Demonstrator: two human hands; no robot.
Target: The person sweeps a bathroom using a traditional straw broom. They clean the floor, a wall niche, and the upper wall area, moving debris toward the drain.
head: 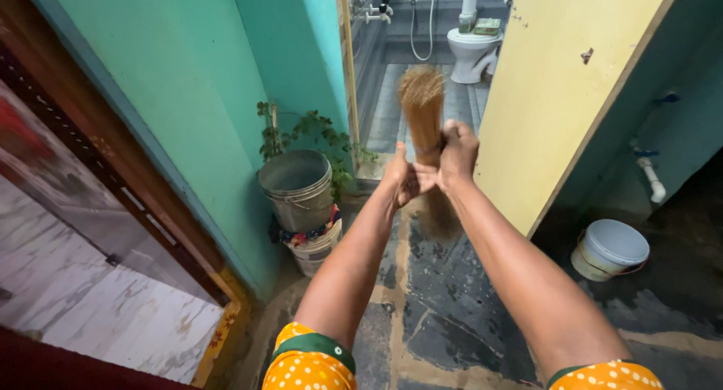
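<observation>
The right hand (458, 150) is closed in a fist around a bundle broom (424, 111) of thin brown sticks, gripping it about halfway along so that the bristle end stands upright above the knuckles and the other end hangs blurred below the hands. The left hand (401, 178) is just beside it, to the left and slightly nearer, with its fingers pressed against the broom's lower part and its thumb raised; whether it fully wraps the sticks cannot be told. Both arms reach out over a wet dark stone floor (452, 315). Far ahead, an open doorway shows a tiled bathroom with a white toilet (471, 53) against the far wall. A pale yellow door (565, 81) stands open on the right of the doorway. On the left, by the green wall (188, 96), a grey metal bucket (297, 188) sits stacked on a white one, with a leafy plant (309, 130) behind. On the right, near a wall tap, a white bucket (610, 248) rests on the floor.
</observation>
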